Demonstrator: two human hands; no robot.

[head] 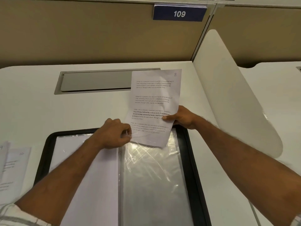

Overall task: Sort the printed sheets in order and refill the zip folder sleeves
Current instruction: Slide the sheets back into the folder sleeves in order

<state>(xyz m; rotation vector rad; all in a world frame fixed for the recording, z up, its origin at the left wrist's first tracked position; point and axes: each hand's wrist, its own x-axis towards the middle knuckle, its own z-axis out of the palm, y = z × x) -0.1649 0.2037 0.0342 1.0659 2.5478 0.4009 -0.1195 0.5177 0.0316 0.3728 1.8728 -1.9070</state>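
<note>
The right grip (184, 118) holds the sheet (154, 95) by its right edge, thumb on top of the print and fingers curled behind. The left grip (114, 134) is closed in a pinch at the top edge of the right sleeve (151, 176), just by the sheet's low left corner. It looks like it pulls the clear plastic open there.

The sheet is in the middle of the frame, tilted a little. It has an 8 in its top right corner and blocks of small print. Its low end sits in the mouth of the right sleeve, with shiny plastic over the last lines. The rest of that sleeve looks clear and gray.

The folder (190, 160) lies open on the white counter (32, 103), with a black rim. Its left sleeve (91, 185) has a white page in it.

At the left edge of the frame lie more sheets, one marked 10 (17, 163) and one marked 9 (3, 154).

A gray flap (96, 80) is set in the counter behind the folder. A blue sign (179, 13) at the top says 109.
</note>
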